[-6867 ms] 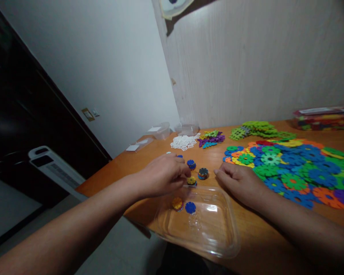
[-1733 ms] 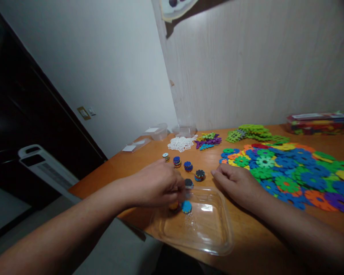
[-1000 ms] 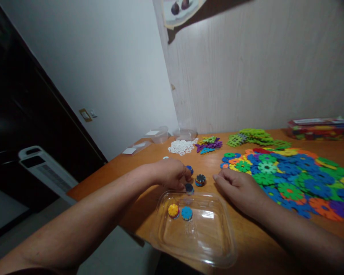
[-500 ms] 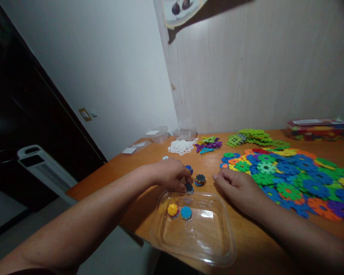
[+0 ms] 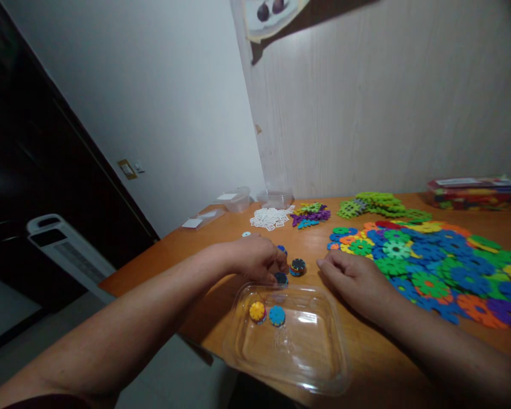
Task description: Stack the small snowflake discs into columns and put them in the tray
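My left hand [image 5: 258, 258] reaches over the table, fingers bent down and closed at a small stack of dark notched discs [image 5: 281, 279]. Part of that stack is hidden behind the fingers and the container rim. A blue stack [image 5: 283, 250] shows just behind the fingers, and a black-topped stack [image 5: 298, 266] stands to their right. Loosely curled, my right hand [image 5: 347, 271] rests on the table with nothing seen in it. Close in front, a clear plastic container [image 5: 343, 363] holds a yellow-topped stack [image 5: 258, 311] and a light blue one [image 5: 277, 315].
Many coloured flower-shaped discs [image 5: 434, 261] spread across the right side. White pieces [image 5: 270, 218], purple and yellow pieces [image 5: 311, 215] and green pieces [image 5: 372, 204] lie at the back. Clear containers [image 5: 237, 200] stand back left; a filled box [image 5: 477, 194] sits back right.
Almost nothing differs. The view has shifted very slightly, and my left fingers remain at the dark stack. My right hand stays in place.
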`<action>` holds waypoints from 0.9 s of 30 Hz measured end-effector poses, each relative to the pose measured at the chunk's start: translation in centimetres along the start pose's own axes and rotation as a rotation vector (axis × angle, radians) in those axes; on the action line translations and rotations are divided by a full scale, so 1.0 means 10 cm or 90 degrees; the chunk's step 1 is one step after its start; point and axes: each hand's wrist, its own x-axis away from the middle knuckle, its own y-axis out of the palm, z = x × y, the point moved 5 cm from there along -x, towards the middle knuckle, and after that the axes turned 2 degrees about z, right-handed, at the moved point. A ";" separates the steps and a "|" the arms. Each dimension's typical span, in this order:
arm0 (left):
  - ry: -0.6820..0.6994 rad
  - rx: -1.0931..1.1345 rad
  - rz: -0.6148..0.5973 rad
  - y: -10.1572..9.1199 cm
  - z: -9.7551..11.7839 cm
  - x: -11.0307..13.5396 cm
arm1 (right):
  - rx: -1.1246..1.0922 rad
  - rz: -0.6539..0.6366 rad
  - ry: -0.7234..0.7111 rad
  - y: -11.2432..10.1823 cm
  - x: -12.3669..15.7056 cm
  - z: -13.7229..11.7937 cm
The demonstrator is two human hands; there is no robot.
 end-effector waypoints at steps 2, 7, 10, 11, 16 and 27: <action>0.003 -0.002 -0.004 0.00 0.00 0.00 | -0.004 0.000 0.003 0.00 0.00 0.01; 0.008 0.001 0.000 0.01 -0.01 0.00 | -0.011 -0.002 0.003 0.00 0.00 0.02; 0.004 0.022 0.000 0.03 -0.03 0.00 | -0.006 0.002 0.000 0.00 0.00 0.01; 0.001 0.028 -0.002 0.04 -0.03 0.00 | -0.004 0.004 0.002 0.00 0.00 0.01; -0.007 0.044 -0.017 0.05 -0.03 -0.01 | -0.002 0.001 0.010 0.00 0.00 0.02; 0.014 0.089 -0.015 0.07 -0.03 -0.05 | 0.000 0.003 0.006 0.01 -0.01 0.04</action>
